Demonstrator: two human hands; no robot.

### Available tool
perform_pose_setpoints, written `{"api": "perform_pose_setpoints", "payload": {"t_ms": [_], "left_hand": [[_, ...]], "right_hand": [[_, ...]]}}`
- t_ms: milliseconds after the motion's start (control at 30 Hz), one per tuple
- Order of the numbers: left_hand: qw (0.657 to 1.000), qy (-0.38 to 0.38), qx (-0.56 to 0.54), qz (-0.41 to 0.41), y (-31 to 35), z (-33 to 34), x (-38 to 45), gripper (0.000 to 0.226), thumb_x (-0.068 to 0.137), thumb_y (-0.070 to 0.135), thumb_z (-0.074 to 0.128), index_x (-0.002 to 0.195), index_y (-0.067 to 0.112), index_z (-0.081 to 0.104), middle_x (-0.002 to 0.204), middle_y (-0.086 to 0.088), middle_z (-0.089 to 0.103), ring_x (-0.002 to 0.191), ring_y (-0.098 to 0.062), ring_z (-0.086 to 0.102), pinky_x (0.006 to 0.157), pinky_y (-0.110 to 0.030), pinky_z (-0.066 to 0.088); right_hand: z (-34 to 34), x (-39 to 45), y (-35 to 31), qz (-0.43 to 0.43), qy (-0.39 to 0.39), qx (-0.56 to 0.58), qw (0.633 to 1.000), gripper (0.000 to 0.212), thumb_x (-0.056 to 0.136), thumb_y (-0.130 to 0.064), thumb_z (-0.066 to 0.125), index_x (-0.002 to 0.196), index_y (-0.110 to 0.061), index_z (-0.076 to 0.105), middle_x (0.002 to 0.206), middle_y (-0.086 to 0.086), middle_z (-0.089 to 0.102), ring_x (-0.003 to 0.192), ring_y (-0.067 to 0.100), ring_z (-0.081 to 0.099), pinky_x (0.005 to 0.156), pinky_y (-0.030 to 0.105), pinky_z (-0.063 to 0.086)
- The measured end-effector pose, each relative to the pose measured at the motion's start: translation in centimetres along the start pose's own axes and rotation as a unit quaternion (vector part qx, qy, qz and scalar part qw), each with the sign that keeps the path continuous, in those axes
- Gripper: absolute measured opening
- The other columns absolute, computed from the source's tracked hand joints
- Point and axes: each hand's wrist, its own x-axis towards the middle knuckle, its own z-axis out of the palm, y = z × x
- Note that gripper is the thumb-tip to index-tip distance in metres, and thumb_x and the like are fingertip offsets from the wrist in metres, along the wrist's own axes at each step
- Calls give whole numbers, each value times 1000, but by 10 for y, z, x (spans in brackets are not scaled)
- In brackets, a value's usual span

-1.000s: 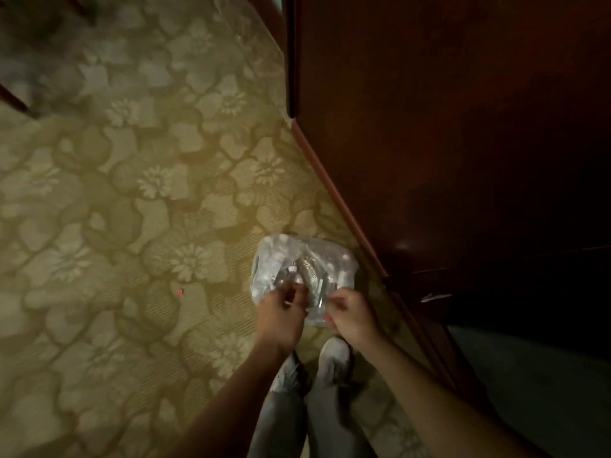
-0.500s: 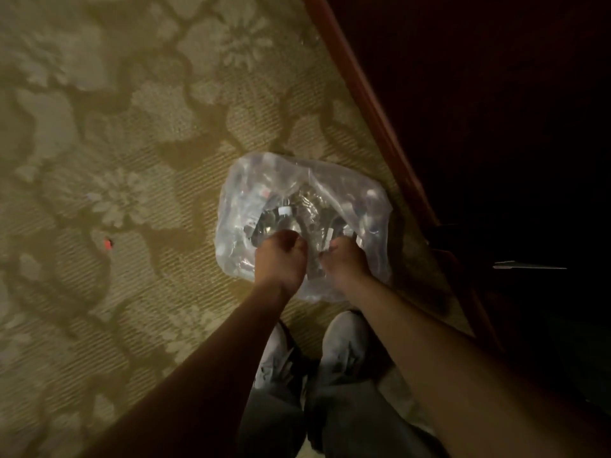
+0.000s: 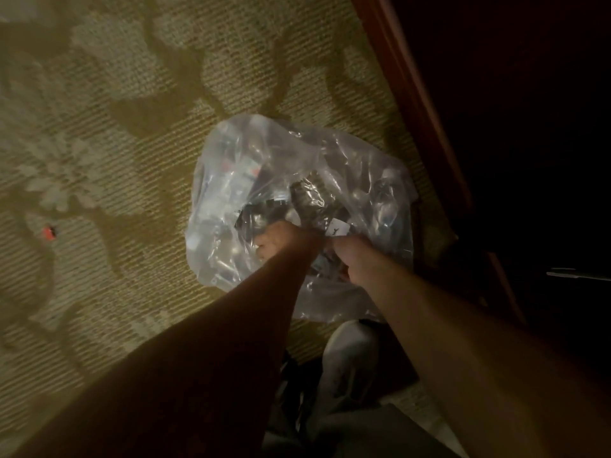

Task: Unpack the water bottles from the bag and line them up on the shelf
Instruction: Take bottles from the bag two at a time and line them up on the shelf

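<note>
A clear plastic bag (image 3: 360,160) stands on the patterned carpet, packed with several water bottles (image 3: 231,180) whose shapes show dimly through the film. My left hand (image 3: 284,242) grips the bag's plastic at its near left side of the opening. Beside it, my right hand (image 3: 355,256) grips the plastic at the near right side. The two hands are almost touching over the bag's mouth. The fingers are partly hidden by crumpled plastic.
Dark red wooden furniture (image 3: 413,94) runs along the right, its base close to the bag. A thin metal handle (image 3: 578,274) shows at the far right. My grey shoes (image 3: 347,365) stand just below the bag. A small red speck (image 3: 49,232) lies on the carpet (image 3: 115,160) at left.
The camera has dropped much closer to the bag, which now fills more of the view. Both hands stay at the bag's mouth, gripping the plastic.
</note>
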Motion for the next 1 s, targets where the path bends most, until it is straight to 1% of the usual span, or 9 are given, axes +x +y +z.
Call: {"api": "perform_pose_setpoints", "payload": {"t_ms": [133,300,400,467,567,667,800,900,1000], "left_hand": [[994,32,93,45,-8,12,-4,83,90,65,50,150,9,33,143,-21,45,128,-38,49,98,-46,47],[992,32,74,97,-15,11,-17,52,96,50,55,131,15,39,122,-15,60,112,-35,60,90,-44,51],[993,41,27,107,-17,-2,-26,60,88,41,70,134,19,39,121,-14,63,110,-33,61,89,-43,54],[989,73,-42,123,-18,-15,-40,71,85,39,75,144,22,38,127,-12,62,118,-32,59,92,-41,51],[965,132,-150,168,-15,-36,-59,79,79,38,78,148,23,42,133,-8,64,122,-28,59,101,-43,51],[953,83,-244,159,-15,-55,-76,74,72,39,79,139,25,54,119,-1,72,105,-20,69,93,-41,57],[949,-18,-292,115,-32,-79,-116,91,52,59,75,135,26,59,109,-3,76,92,-22,75,85,-44,61],[940,-65,-319,100,-43,-104,-162,87,56,49,77,135,18,59,101,-5,77,84,-21,75,77,-39,62],[927,-100,-348,94,-53,-138,-213,98,53,51,78,138,10,55,112,-12,74,90,-22,74,69,-35,60]], "right_hand": [[11,9,4,-48,22,-36,998,23,85,-22,74,103,-11,66,103,10,73,94,27,70,84,42,61],[3,-16,3,-108,88,-104,985,31,88,-27,73,113,-11,65,114,9,71,103,30,69,87,39,59],[-3,-33,4,-116,69,-40,990,60,79,-42,77,127,-11,60,123,8,67,110,30,66,93,38,55],[-5,-50,-2,-120,77,5,990,63,78,-46,73,130,-13,60,123,7,67,110,30,65,94,42,55],[-8,-72,-12,-73,20,118,990,55,74,-50,67,116,-14,66,107,6,71,94,26,68,72,38,60],[-21,-94,-14,-65,-44,177,981,48,69,-46,70,107,-15,71,100,12,76,86,29,73,60,33,57],[-43,-135,-8,-78,-71,148,983,60,62,-48,75,112,-15,72,97,10,77,85,29,75,70,39,62],[-58,-182,-2,-77,-72,109,988,53,66,-49,75,107,-16,72,98,11,77,82,27,75,60,30,56],[-74,-249,-7,-76,-68,87,991,44,71,-51,73,101,-18,70,96,8,75,75,23,70,57,27,49]]}}
